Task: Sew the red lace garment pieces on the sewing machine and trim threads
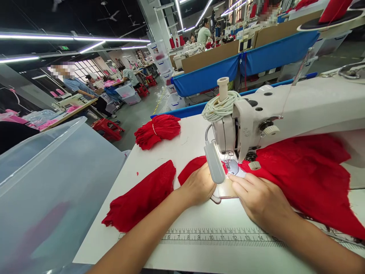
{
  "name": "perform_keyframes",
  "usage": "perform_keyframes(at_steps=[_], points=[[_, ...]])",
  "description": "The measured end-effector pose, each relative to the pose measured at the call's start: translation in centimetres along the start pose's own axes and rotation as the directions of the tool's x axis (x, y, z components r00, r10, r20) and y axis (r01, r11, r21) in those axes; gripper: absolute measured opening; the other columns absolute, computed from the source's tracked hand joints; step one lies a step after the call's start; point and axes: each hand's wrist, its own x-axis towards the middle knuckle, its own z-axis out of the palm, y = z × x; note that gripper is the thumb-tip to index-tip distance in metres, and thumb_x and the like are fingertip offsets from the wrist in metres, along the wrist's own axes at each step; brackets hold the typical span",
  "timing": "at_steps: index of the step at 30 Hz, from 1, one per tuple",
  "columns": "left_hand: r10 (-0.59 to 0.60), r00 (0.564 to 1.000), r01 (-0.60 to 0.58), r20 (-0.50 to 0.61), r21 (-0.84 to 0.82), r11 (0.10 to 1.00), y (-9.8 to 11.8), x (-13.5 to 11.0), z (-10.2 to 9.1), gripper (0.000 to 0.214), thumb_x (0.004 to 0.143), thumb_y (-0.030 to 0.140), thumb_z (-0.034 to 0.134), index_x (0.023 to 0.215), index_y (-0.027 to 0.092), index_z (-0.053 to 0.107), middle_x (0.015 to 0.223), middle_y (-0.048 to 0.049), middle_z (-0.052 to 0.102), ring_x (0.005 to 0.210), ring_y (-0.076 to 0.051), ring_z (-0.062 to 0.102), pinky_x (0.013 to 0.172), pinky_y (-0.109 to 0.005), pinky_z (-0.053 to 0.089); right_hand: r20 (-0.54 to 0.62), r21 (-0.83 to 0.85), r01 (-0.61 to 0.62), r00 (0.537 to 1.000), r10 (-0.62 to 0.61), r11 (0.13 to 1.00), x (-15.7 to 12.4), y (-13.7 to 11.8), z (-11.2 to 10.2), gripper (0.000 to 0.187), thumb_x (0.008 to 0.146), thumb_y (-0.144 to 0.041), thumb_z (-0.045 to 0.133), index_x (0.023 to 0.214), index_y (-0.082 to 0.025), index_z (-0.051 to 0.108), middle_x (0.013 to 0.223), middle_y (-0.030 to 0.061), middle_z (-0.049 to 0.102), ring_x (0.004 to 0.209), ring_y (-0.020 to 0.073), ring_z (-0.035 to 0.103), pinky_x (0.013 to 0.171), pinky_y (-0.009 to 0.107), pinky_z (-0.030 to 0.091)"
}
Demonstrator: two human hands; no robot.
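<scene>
A white sewing machine (285,110) stands on a white table (199,243). Red fabric (308,179) lies under its arm and spreads to the right. My left hand (198,186) rests with curled fingers on the red fabric just left of the presser foot (234,167), partly hidden behind the machine's lamp (214,163). My right hand (262,201) lies flat on the fabric directly in front of the foot, fingers pressed together and pointing at the needle. A separate red fabric piece (142,198) lies left of my left forearm.
A tied bundle of red pieces (157,130) sits at the table's far left. A translucent plastic bin (48,190) stands left of the table. A printed ruler (216,238) runs along the front. Other people work at machines in the background.
</scene>
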Motion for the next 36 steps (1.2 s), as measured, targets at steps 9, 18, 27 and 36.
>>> perform_keyframes(at_steps=[9,18,27,36], points=[[0.145,0.982,-0.138,-0.124,0.063,0.988,-0.8,0.0,0.5,0.025,0.092,0.012,0.039,0.112,0.011,0.055,0.108,-0.0151,0.068,0.106,-0.024,0.063,0.093,-0.042,0.056,0.019,-0.056,-0.030,0.999,0.031,0.998,-0.1,0.4,0.3,0.029,0.063,0.005,0.049,0.075,-0.017,0.064,0.100,0.0027,0.073,0.075,0.0186,0.049,0.061,0.032,0.032],[0.158,0.985,-0.152,-0.069,0.084,0.985,-1.2,-0.1,0.5,0.028,0.093,0.013,0.041,0.117,0.011,0.055,0.122,-0.0169,0.065,0.117,-0.024,0.060,0.096,-0.040,0.055,0.045,-0.074,-0.034,0.998,0.037,0.997,-0.1,0.5,0.4,0.029,0.066,0.003,0.050,0.078,-0.018,0.064,0.105,0.0033,0.072,0.079,0.0187,0.051,0.061,0.033,0.035],[0.185,0.982,-0.181,-0.030,0.108,0.978,-1.9,-0.2,0.9,0.031,0.093,0.013,0.040,0.120,0.008,0.054,0.126,-0.0206,0.061,0.118,-0.025,0.060,0.097,-0.041,0.054,0.035,-0.044,-0.047,0.998,0.048,0.998,-0.1,0.5,0.2,0.031,0.070,0.004,0.048,0.084,-0.017,0.066,0.109,0.0048,0.072,0.081,0.0185,0.056,0.065,0.031,0.037],[0.136,0.991,-0.135,-0.002,0.105,0.985,-1.6,0.0,0.6,0.031,0.092,0.015,0.040,0.119,0.011,0.055,0.127,-0.0191,0.061,0.116,-0.024,0.061,0.096,-0.039,0.055,0.075,-0.038,-0.067,0.995,0.069,0.997,-0.2,0.6,0.4,0.030,0.072,0.001,0.050,0.087,-0.018,0.067,0.107,0.0038,0.072,0.080,0.0171,0.057,0.064,0.031,0.039]])
